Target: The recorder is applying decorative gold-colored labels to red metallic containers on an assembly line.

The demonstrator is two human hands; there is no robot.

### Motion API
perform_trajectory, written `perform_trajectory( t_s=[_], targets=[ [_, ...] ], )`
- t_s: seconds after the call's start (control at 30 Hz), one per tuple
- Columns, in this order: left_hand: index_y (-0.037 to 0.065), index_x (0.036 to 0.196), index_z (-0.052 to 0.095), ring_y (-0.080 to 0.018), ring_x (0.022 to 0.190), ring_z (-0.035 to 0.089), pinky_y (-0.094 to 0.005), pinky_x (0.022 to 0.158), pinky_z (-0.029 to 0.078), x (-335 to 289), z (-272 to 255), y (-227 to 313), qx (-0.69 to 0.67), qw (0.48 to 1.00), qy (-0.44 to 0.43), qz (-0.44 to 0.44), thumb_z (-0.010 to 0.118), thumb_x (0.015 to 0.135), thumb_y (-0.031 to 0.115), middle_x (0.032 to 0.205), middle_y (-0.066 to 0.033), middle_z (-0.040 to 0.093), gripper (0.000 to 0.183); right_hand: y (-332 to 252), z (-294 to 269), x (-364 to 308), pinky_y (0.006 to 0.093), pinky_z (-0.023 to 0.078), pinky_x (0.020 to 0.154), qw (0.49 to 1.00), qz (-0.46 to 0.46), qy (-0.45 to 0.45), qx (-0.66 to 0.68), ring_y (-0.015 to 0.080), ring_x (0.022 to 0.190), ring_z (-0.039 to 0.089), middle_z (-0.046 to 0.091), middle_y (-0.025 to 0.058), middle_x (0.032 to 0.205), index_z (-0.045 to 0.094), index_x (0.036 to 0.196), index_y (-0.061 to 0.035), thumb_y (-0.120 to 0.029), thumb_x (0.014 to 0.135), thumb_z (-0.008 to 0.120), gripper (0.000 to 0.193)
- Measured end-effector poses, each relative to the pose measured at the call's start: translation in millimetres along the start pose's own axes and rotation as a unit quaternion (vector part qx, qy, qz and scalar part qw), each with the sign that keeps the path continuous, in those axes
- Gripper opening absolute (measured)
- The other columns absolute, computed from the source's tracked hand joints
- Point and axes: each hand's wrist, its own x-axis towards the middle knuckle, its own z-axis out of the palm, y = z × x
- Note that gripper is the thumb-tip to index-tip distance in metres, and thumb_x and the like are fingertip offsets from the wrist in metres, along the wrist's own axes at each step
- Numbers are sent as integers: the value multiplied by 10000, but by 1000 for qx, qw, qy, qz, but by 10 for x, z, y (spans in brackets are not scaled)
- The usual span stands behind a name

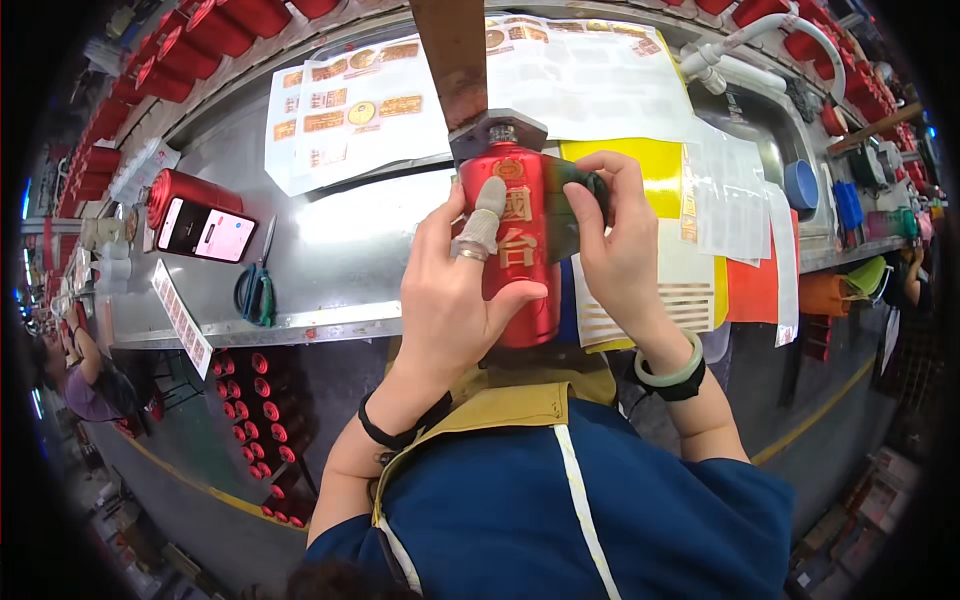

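Metal bench (340, 255) (red bottles (217, 27) beyond): my left hand (448, 300) clasps a red bottle (517, 240); my right hand (622, 250) pinches something dark green (563, 212).

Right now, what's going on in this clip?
A person's left hand holds a red bottle, its neck pointing away from them. The right hand pinches a dark green piece at the bottle's right side; exactly what that piece is, I can't tell. Off to the left, scissors and a phone lie untouched.
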Motion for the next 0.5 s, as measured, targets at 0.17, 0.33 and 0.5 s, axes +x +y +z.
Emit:
perform_trajectory(
  t_s=[0.17, 0.33, 0.5],
  targets=[
    [-62, 1398, 587, -431, 1162, 613, -485, 961, 532, 44, -32, 72, 23, 1000, -11, -2, 766, 772, 659, 1365, -275, 551, 972, 147, -161, 63, 357, 527, 741, 998, 2, -3, -56, 292, 845, 685, 682, 170, 988, 613, 1198, -14, -29, 973, 672, 233],
    [84, 1441, 608, -394, 1090, 620, -461, 916, 549, 113, -106, 134, 44, 998, -39, -12, 863, 659, 573, 1285, -236, 547, 957, 160, -153, 29, 265, 512, 776, 993, 74, 13, 96, 111, 880, 637, 681, 83, 989, 610, 1227, 6, -33, 994, 667, 243],
    [178, 1398, 654, -335, 921, 589, -407, 744, 539, 293, -118, 159, 51, 998, -46, -6, 853, 674, 551, 1032, -163, 489, 839, 123, -227, -11, 254, 508, 874, 993, 83, -25, 81, 109, 1017, 628, 654, 61, 1120, 601, 1260, 26, -24, 1024, 624, 242]
  ],
)
